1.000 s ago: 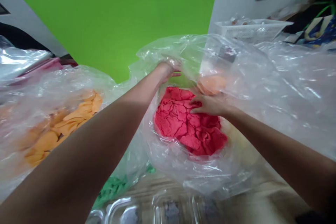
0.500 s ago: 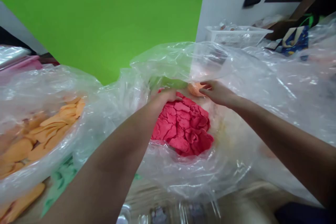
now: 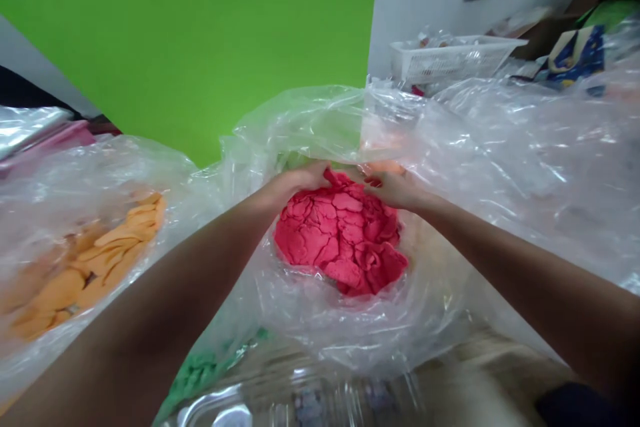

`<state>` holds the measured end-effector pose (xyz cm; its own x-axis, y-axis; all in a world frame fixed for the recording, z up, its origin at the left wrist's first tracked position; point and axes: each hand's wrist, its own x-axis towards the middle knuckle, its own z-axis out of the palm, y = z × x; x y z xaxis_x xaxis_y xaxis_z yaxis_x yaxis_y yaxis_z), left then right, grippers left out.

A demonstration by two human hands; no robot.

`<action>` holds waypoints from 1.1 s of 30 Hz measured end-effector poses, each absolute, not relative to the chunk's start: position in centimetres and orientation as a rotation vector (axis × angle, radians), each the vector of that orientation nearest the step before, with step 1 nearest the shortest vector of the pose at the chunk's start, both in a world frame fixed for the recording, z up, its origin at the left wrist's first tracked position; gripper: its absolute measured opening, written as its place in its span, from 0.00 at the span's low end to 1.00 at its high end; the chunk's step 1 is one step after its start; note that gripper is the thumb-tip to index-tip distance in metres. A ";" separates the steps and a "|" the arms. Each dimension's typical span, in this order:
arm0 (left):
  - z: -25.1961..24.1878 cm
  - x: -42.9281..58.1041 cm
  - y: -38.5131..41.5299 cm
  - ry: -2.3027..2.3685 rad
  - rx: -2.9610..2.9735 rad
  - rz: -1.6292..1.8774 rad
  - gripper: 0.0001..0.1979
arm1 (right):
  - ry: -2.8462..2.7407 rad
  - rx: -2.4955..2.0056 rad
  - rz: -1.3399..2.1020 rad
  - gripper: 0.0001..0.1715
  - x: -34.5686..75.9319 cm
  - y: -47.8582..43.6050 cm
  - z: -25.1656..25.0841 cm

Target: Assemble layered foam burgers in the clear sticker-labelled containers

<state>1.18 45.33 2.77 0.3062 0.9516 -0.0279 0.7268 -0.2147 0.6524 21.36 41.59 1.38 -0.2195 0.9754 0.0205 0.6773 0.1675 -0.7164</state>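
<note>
A mass of pinkish-red, cracked, dough-like clay [image 3: 325, 233] lies in flattened lumps inside a clear plastic bag [image 3: 345, 340] opened wide around it. At the far edge of the mass, my left hand [image 3: 313, 175] is closed on a raised piece of that clay. My right hand [image 3: 393, 189] is opposite, at the far right edge, with its bent fingers and thumb closed on the clay's rim. Fingertips of both hands are partly hidden. Behind my right hand, something pale orange [image 3: 385, 165] shows through the plastic.
To the left, another plastic bag holds orange flattened pieces [image 3: 107, 247]. Green clay-like material [image 3: 195, 373] lies under plastic at the front, beside clear plastic containers [image 3: 305, 403]. A white basket [image 3: 450, 57] stands at the back right, near a blue patterned bag [image 3: 575, 57]. A green wall [image 3: 200, 47] rises behind.
My right hand has moved left and down from above the orange thing to the red clay's edge. My left hand has lifted a piece of clay slightly. The view has shifted a little.
</note>
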 end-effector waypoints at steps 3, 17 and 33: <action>3.6 0.6 43.7 1.488 1.908 0.647 0.10 | -1.861 -1.496 0.913 0.07 21.1 40.6 2.9; 8.6 1.3 25.6 0.943 1.158 0.826 0.17 | -0.703 -0.585 2.271 0.30 17.4 24.1 6.4; 6.2 0.4 28.2 1.331 1.913 1.160 0.06 | -0.817 -0.754 2.032 0.14 16.0 27.3 7.1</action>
